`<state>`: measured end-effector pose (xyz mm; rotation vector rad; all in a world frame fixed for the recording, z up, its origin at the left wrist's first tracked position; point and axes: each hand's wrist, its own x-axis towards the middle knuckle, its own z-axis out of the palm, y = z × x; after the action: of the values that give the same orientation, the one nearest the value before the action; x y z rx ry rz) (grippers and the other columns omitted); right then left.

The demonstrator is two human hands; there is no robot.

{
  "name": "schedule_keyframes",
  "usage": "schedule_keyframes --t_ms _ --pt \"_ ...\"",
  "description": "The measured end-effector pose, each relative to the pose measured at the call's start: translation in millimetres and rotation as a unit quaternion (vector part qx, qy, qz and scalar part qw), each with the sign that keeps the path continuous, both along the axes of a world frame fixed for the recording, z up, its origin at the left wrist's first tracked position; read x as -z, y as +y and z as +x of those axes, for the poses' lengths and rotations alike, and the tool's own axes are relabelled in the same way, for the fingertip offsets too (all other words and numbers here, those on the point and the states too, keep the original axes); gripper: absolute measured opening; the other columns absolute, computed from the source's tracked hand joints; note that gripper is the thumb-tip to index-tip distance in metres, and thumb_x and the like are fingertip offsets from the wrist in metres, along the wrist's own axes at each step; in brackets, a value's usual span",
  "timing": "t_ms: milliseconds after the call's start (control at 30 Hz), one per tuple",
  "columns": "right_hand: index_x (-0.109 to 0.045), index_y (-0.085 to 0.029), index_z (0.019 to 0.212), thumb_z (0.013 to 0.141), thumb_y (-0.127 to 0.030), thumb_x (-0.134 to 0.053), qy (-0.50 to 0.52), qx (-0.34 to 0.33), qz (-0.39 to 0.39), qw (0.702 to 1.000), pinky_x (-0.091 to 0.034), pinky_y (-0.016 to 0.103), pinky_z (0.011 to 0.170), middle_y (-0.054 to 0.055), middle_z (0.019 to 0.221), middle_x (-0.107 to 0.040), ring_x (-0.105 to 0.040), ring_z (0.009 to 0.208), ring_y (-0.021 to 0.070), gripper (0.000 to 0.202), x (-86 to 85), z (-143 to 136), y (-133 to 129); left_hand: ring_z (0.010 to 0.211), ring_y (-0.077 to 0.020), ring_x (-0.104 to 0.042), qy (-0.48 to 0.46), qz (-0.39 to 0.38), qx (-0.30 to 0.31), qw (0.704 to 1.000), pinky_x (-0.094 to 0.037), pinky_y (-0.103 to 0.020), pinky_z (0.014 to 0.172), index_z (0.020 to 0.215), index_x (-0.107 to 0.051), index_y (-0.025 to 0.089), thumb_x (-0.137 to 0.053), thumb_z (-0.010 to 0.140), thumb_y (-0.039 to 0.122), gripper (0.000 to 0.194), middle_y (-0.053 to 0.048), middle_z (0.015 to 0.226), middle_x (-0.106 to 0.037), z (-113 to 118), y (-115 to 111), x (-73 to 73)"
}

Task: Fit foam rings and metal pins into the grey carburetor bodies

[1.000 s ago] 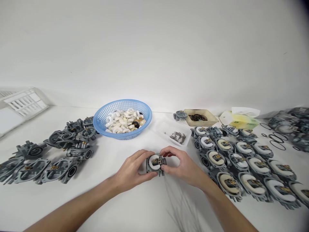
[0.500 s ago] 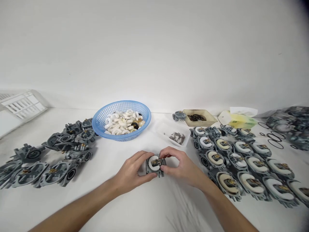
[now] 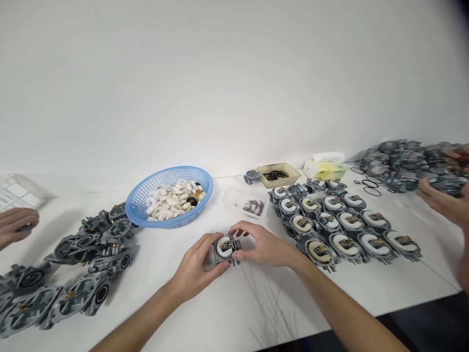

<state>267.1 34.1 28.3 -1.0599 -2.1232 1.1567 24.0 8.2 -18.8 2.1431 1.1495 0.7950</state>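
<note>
A grey metal carburetor body [image 3: 217, 258] sits on the white table between my hands. Its open bowl side faces up, with a white C-shaped float [image 3: 224, 247] and brass parts inside. My left hand [image 3: 200, 266] is closed round its left side, thumb at the front edge and fingers at the back. On the other side, the thumb and forefinger of my right hand [image 3: 258, 247] close on the carburetor's right edge near the float hinge. Whether a small pin is between those fingertips cannot be made out.
A blue basket [image 3: 134, 215] holds many floats. Beyond are a box of pins [image 3: 254, 208], a tray of O-rings [image 3: 289, 180] and a tissue box [image 3: 326, 170]. Carburetors with floats [image 3: 344, 243] stand right, others without [image 3: 76, 293] left. Other people's hands [image 3: 16, 225] appear at both edges.
The view has turned to the right and shows the table's front edge. Other people's hands have come in at both sides. My hands keep their grip on the carburetor.
</note>
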Motion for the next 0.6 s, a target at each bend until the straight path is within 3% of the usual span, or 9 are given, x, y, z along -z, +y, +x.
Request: schedule_keyframes --t_ms 133,333,467,600 --pt "-0.049 -0.028 0.145 0.072 -0.054 -0.081 -0.037 -0.034 0.028 0.998 -0.044 0.039 0.104 0.007 0.139 -0.056 -0.053 0.126 0.0282 0.083 -5.9 -4 -5 0.113 -0.0260 -0.060 -0.028 0.011 0.004 1.000 -0.051 -0.039 0.091 0.144 -0.042 0.026 -0.058 0.096 0.046 0.054 -0.010 0.129 -0.060 -6 4 5.4" --pt "-0.064 -0.023 0.123 0.070 -0.046 -0.078 -0.210 -0.071 0.138 0.965 -0.048 0.037 0.083 0.008 0.112 -0.065 -0.063 0.104 0.0290 0.059 -12.5 -21 2 0.109 -0.0261 -0.062 -0.062 0.004 -0.017 0.998 -0.051 -0.041 0.091 0.141 -0.047 0.021 -0.039 0.102 0.054 0.052 -0.013 0.122 -0.063 -13 14 10.3" --pt "-0.064 -0.019 0.117 0.068 -0.052 -0.076 -0.319 -0.111 0.172 0.926 -0.048 0.037 0.075 0.011 0.109 -0.065 -0.064 0.101 0.0323 0.060 -22.6 -32 10 0.109 -0.0254 -0.062 -0.069 0.012 -0.032 0.997 -0.050 -0.042 0.095 0.139 -0.049 0.021 -0.032 0.103 0.055 0.053 -0.012 0.120 -0.064 -14 16 7.4" --pt "-0.065 -0.021 0.109 0.066 -0.049 -0.077 -0.361 -0.131 0.186 0.905 -0.044 0.032 0.066 0.008 0.103 -0.067 -0.066 0.094 0.0294 0.053 -31.6 -38 15 0.109 -0.0252 -0.063 -0.064 0.029 -0.048 0.996 -0.050 -0.042 0.096 0.136 -0.051 0.021 -0.028 0.103 0.057 0.054 -0.011 0.116 -0.065 -14 16 2.7"
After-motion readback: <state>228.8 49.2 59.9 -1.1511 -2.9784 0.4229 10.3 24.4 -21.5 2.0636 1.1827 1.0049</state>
